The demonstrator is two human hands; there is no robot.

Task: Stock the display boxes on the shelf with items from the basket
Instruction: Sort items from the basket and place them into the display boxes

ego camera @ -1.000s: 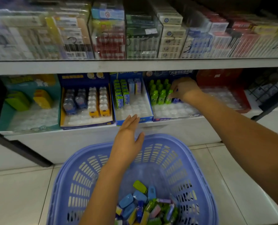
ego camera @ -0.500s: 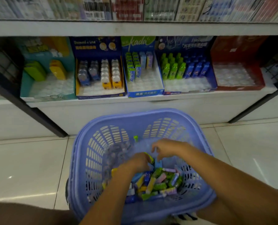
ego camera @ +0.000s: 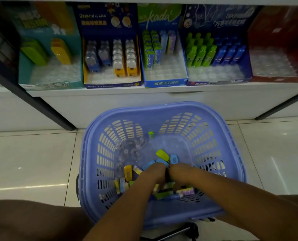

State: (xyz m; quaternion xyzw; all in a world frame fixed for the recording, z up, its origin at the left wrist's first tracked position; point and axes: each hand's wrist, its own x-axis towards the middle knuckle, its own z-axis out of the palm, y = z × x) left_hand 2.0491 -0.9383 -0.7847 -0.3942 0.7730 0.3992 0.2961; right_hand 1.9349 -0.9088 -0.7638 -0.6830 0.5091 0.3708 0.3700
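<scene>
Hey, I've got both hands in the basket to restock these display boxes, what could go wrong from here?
1. The mixed items lie jumbled in the basket, and your left hand and right hand crowd one spot, so you may pick a kind that matches no open slot.
2. The green bottle-shaped items stand upright in close rows; pushing new ones in beside them might topple them.

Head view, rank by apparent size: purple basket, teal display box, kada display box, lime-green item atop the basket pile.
1. Purple basket, largest, but also nearest the camera.
2. Teal display box.
3. Kada display box, narrower than the teal one.
4. Lime-green item, smallest.
</scene>
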